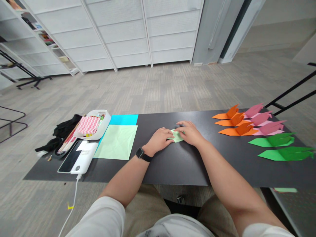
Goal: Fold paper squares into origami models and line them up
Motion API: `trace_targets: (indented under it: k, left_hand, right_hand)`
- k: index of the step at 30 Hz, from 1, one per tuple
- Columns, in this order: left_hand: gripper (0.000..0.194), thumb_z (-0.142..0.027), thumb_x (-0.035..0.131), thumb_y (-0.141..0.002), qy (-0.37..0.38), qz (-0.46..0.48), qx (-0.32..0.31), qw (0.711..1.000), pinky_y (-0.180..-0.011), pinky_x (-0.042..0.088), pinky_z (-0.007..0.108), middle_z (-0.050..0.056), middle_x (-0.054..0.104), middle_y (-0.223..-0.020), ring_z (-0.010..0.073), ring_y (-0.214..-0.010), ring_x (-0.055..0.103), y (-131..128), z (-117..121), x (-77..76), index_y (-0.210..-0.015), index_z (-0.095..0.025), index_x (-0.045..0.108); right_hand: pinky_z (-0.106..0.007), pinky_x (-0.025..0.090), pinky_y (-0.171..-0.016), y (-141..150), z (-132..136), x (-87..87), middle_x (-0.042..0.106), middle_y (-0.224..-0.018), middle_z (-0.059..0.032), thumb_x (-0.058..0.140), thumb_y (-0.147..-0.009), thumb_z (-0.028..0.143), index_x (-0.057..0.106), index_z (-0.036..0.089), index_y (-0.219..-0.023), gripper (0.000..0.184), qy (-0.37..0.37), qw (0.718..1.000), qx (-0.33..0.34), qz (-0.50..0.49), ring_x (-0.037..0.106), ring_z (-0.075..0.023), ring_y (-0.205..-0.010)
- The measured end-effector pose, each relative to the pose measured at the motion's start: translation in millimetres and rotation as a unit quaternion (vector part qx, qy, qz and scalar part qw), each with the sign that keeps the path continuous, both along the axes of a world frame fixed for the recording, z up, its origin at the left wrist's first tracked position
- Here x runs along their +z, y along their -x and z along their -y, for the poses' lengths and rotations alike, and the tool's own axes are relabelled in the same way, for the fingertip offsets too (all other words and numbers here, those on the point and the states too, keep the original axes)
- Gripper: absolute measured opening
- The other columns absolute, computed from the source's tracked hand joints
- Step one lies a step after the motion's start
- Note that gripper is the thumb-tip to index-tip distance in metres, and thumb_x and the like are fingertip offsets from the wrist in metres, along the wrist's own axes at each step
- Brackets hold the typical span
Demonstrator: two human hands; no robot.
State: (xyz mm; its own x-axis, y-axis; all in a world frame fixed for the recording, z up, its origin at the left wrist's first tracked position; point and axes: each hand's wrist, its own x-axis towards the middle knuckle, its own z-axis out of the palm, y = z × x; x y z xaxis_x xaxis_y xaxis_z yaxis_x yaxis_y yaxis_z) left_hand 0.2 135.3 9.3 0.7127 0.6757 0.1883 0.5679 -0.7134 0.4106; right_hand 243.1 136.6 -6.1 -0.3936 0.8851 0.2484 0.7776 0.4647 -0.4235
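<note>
A small folded piece of light green paper (177,135) lies on the dark table between my hands. My left hand (161,140) holds its left edge, the thumb and fingertips together on the paper. From the right, my right hand (189,132) holds the paper with its thumb and fingers bent over the top, hiding part of it. The folds under my fingers are too small to make out. A larger flat sheet of light green paper (117,141) lies left of my hands, over a blue sheet (124,119).
Folded paper birds stand in rows at the right: orange (235,128), pink (269,127) and green (285,154). At the left are a white container (106,121), a phone (71,157), a white power bank (85,158) with a cable, and black cloth (67,126).
</note>
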Motion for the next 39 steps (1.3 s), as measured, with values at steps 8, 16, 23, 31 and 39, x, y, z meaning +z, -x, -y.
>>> trace_targets:
  k: [8,16,23,31,39]
  left_hand:
    - [0.02,-0.03,0.064,-0.104,-0.025,-0.006,0.008,1.0,-0.109,0.048,0.043,0.004,0.077,-0.111,0.0209,-0.104,0.069,-3.4,5.2,3.3,-0.105,-0.025,0.082]
    - [0.025,-0.032,0.059,-0.107,-0.028,-0.016,0.033,0.999,-0.099,0.05,0.041,0.005,0.076,-0.108,0.0218,-0.099,0.065,-5.0,8.0,2.8,-0.102,-0.024,0.082]
    - [0.017,-0.029,0.065,-0.103,-0.029,0.016,0.041,0.999,-0.103,0.05,0.041,0.006,0.073,-0.114,0.0219,-0.105,0.064,-4.2,2.4,-0.9,-0.103,-0.023,0.081]
    - [0.014,-0.028,0.065,-0.103,-0.017,0.018,0.042,0.999,-0.103,0.05,0.04,0.004,0.076,-0.112,0.0209,-0.103,0.066,-5.4,-3.1,-8.4,-0.103,-0.023,0.079]
    - [0.011,-0.029,0.069,-0.101,-0.015,0.013,0.061,0.998,-0.1,0.05,0.04,0.003,0.076,-0.112,0.0219,-0.103,0.065,-6.5,-2.1,-6.6,-0.105,-0.024,0.078]
  right_hand:
    - [-0.074,0.026,-0.125,-4.1,8.0,12.1,0.064,-0.145,-0.0091,0.067,-0.092,0.031,0.083,0.033,-0.118,0.03,0.052,0.998,0.014,0.042,0.056,-0.0341,-0.139]
    - [-0.078,0.022,-0.124,-8.8,6.8,9.1,0.057,-0.156,-0.0084,0.074,-0.093,0.046,0.08,0.037,-0.125,0.033,0.071,0.995,0.03,0.063,0.044,-0.0397,-0.152]
    - [-0.076,0.023,-0.125,-5.3,5.7,10.1,0.06,-0.152,-0.0087,0.074,-0.093,0.036,0.081,0.036,-0.121,0.028,0.07,0.996,0.027,0.045,0.049,-0.0351,-0.148]
    - [-0.077,0.024,-0.123,-4.1,3.6,6.4,0.061,-0.15,-0.0072,0.075,-0.089,0.025,0.08,0.036,-0.118,0.032,0.067,0.997,0.017,0.04,0.05,-0.0346,-0.146]
    - [-0.078,0.024,-0.123,-2.6,3.5,3.4,0.06,-0.151,-0.0073,0.073,-0.089,0.023,0.079,0.035,-0.117,0.032,0.067,0.997,0.01,0.039,0.051,-0.034,-0.144]
